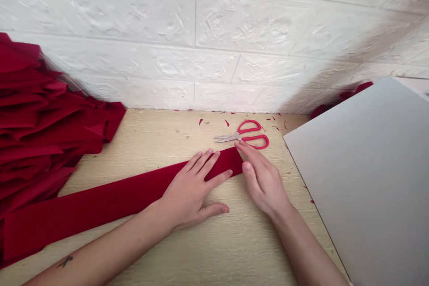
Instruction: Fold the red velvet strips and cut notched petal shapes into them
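light: bright, even | shadow: soft, right of wall (214, 40) | edges: curved | focus: sharp, hands (191, 190) (263, 183)

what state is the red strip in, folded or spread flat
Spread flat: the red fabric strip lies straight along the wooden table, pressed under the left hand; no fold shows.

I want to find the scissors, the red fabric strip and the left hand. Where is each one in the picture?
Scissors (238, 134): head view, on the pivot.
Red fabric strip (100, 201): head view, on its middle.
Left hand (189, 192): head view, on the back.
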`<action>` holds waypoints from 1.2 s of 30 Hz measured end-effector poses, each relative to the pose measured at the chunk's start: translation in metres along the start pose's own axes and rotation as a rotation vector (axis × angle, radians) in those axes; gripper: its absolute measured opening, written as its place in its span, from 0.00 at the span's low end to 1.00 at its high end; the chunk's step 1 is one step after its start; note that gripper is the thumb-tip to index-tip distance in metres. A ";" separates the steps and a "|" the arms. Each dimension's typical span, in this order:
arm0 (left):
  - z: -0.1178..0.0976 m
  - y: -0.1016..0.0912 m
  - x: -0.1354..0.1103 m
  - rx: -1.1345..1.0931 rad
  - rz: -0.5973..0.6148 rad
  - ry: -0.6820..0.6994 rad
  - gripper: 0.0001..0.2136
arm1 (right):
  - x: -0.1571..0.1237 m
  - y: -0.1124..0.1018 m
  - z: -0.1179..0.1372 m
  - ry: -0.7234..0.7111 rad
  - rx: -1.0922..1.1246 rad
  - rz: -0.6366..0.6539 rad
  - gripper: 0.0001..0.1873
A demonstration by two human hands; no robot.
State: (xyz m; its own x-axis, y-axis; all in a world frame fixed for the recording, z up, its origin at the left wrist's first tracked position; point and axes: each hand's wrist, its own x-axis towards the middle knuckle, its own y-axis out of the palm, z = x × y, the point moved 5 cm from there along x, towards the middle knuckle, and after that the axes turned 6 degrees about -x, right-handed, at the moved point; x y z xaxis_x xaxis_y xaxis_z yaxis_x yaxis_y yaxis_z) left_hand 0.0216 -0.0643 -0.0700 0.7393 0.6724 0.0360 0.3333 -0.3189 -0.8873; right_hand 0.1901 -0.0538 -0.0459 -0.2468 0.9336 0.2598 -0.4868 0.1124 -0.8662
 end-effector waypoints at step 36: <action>0.027 -0.044 0.034 -0.151 0.166 -0.545 0.12 | 0.000 0.028 0.015 0.010 -0.025 0.313 0.38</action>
State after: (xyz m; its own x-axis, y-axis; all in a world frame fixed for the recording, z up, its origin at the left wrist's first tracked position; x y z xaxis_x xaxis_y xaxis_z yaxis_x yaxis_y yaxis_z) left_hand 0.0166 -0.0094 -0.0420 0.3943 0.8390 -0.3751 0.3481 -0.5141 -0.7839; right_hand 0.1636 -0.0562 -0.0636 -0.3733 0.9274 -0.0249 -0.3680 -0.1727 -0.9137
